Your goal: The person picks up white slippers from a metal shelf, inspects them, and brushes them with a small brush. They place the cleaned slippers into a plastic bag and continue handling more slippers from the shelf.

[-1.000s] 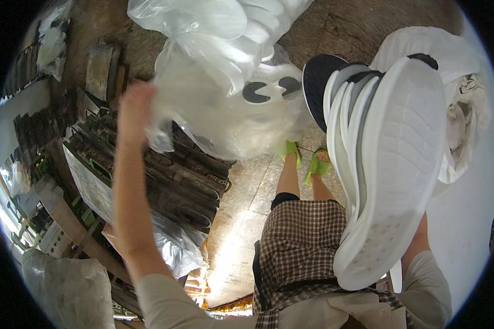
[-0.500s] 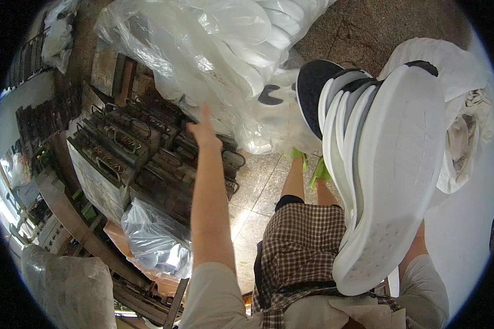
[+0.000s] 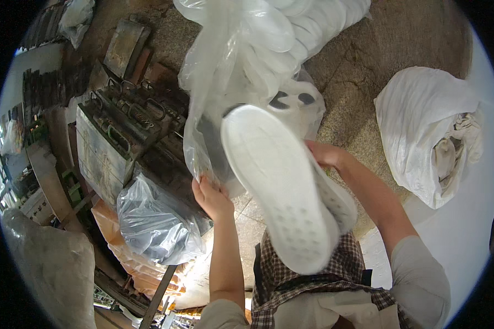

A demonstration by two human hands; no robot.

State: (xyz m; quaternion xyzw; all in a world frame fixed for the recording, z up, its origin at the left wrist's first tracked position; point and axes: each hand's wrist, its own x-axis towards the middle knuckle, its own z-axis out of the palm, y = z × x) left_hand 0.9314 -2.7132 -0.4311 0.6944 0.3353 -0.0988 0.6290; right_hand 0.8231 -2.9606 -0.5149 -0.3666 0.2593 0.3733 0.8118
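The stack of white, dimpled foam shoe soles (image 3: 282, 186) hides part of the bare right hand (image 3: 326, 154). Above the stack, the view's edge crops the bulging clear plastic bag (image 3: 209, 68); left of the stack, dark, wire-handled metal blocks (image 3: 148, 127) bear markings too small to read.

Over on the left I see dark metal blocks (image 3: 140, 118) with loop handles packed close together, a pale flat panel (image 3: 101, 156) along their near side. Just beside it sits a crumpled, clear plastic bag (image 3: 156, 219) near some orange-brown sheeting (image 3: 112, 233). Across the speckled floor (image 3: 368, 60), a white sack (image 3: 409, 126) gapes, showing pale, bunched stuff (image 3: 447, 156) inside.
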